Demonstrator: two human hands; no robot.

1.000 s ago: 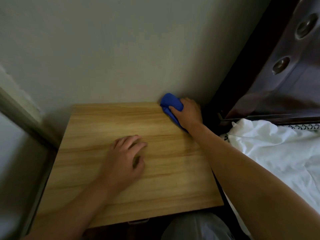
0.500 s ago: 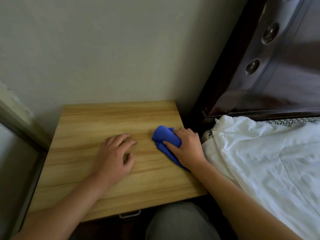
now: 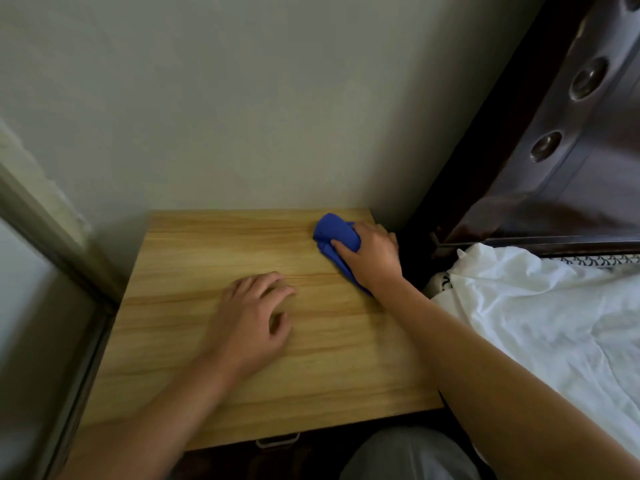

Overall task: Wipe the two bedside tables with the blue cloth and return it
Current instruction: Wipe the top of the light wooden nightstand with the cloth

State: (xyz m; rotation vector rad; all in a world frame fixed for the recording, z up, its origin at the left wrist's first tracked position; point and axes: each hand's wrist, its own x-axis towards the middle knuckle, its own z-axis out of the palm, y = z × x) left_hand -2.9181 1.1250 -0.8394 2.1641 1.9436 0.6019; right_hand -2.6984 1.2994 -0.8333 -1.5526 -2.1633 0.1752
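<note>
A: The left hand point(image 3: 254, 315) is laid flat on the worktop point(image 3: 194, 341), fingers loosely spread and only slightly bent; nothing is held in it, and the bedside table is steadied by it. A pale window frame point(image 3: 52, 237) is seen further left, beside the worktop's edge.

B: And to the right of that?

A: The blue cloth point(image 3: 334, 237) is found at the far right corner of the worktop, close to the wall point(image 3: 242, 98). It is bunched up and pressed down under the right hand point(image 3: 372, 252), whose fingers are curled over it and gripped around it.

B: What is changed from half a second ago?

A: The cloth had been drawn toward the near edge, about level with the left hand; now it is pushed to the back corner again, much where it was a second ago. The left hand is hardly shifted. A back-and-forth stroke along the right side is suggested.

B: What is meant by that for the task?

A: The wiping of this first-seen table is judged to be under way, with the right strip covered twice. The middle and left of the worktop are probably not yet covered, the second table is not in view, and the cloth is not yet returned.

B: Further right?

A: A dark headboard point(image 3: 571, 150) and white bedding point(image 3: 536, 323) are seen just beside the worktop.
</note>
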